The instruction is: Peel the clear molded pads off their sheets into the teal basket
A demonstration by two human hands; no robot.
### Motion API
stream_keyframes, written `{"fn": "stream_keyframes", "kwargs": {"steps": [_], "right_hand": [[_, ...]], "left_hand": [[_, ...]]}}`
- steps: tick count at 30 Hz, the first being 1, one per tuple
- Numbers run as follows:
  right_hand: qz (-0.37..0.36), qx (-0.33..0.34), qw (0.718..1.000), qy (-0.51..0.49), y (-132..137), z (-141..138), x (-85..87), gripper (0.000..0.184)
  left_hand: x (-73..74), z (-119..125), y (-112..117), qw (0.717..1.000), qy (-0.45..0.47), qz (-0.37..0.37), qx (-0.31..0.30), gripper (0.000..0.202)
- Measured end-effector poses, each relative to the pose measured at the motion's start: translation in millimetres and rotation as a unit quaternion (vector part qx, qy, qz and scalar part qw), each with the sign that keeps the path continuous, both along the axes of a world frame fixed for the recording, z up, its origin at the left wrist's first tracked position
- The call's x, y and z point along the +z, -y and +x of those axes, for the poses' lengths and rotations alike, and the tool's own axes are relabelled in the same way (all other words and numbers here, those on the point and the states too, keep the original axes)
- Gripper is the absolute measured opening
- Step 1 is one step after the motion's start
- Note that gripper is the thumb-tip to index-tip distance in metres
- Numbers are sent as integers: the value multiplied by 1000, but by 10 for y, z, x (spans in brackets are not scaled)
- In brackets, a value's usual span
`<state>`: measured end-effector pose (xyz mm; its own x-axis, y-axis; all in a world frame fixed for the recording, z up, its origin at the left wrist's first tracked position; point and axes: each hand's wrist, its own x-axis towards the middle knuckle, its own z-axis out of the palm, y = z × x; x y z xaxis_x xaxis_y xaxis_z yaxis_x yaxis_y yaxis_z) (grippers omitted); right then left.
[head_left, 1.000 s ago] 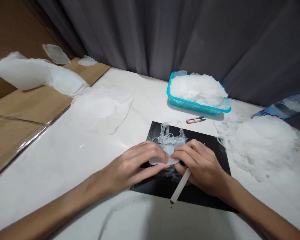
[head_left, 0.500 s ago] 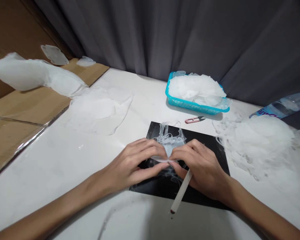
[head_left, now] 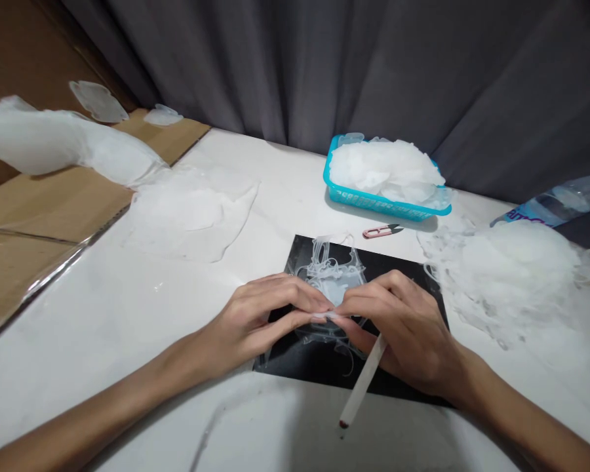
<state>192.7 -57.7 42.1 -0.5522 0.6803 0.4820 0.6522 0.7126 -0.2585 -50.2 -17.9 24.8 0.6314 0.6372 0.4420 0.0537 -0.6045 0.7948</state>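
My left hand point(head_left: 260, 314) and my right hand point(head_left: 398, 324) meet fingertip to fingertip over a black mat point(head_left: 299, 357). Both pinch a small translucent plastic piece point(head_left: 327, 316) between them. A tangle of clear plastic trimmings point(head_left: 332, 272) lies on the mat just beyond the fingers. My right hand also holds a thin white stick-like tool point(head_left: 362, 387), which slants down toward me, its dark tip near the mat's front edge.
A turquoise basket point(head_left: 373, 200) heaped with white translucent pieces stands behind the mat. Pink snips point(head_left: 381, 231) lie in front of it. A pile of plastic trimmings point(head_left: 511, 275) is at right, a water bottle point(head_left: 560, 200) beyond. Plastic sheets point(head_left: 187, 210) and cardboard point(head_left: 54, 203) lie left.
The plastic piece between my fingers has turned from flat-on to nearly edge-on. The white tool has swung lower toward me. Both hands stay over the mat.
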Motion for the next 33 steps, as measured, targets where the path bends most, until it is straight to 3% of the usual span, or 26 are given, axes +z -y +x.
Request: {"fn": "stream_keyframes", "kwargs": {"steps": [6, 13, 18, 23, 33], "right_hand": [[5, -2, 1000, 2, -59, 37, -19, 9], [-46, 46, 998, 13, -155, 124, -101, 11], [-26, 42, 999, -2, -109, 12, -131, 14], [-3, 13, 1000, -15, -77, 33, -133, 8], [40, 20, 999, -18, -30, 53, -114, 3]], "left_hand": [[-19, -19, 18, 999, -5, -51, -2, 20], [17, 1, -13, 995, -51, -82, 38, 17], [16, 10, -31, 995, -82, -58, 13, 6], [-6, -27, -65, 994, -100, -47, -20, 12], [-20, -23, -41, 995, -96, -10, -9, 17]]}}
